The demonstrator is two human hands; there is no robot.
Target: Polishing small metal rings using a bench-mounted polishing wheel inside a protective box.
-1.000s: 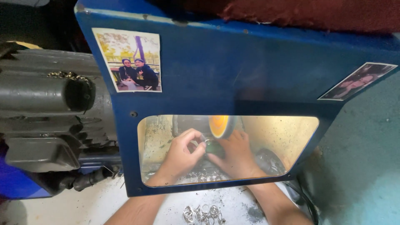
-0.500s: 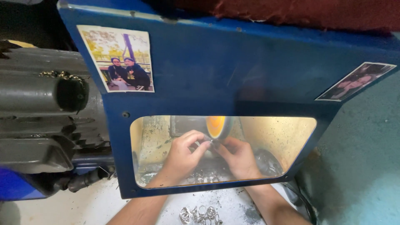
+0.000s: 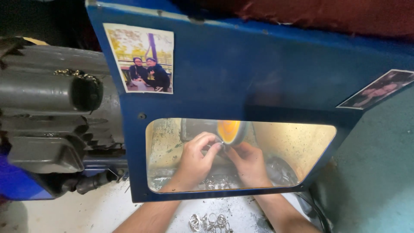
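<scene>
Fingers of left hand (image 3: 196, 160) and right hand (image 3: 249, 162) pinch a small ring (image 3: 220, 144) against the orange wheel (image 3: 230, 131); loose rings (image 3: 209, 222) lie below.

A blue metal guard panel (image 3: 258, 64) with a lit window stands beside a grey motor (image 3: 51, 112) on a white bench (image 3: 64, 215)

Metal rings (image 3: 208, 222) on dusty bench (image 3: 86, 213)

Both hands, left hand (image 3: 195, 160) and right hand (image 3: 249, 164), press a small ring (image 3: 221, 144) against the orange wheel (image 3: 230, 131).
</scene>
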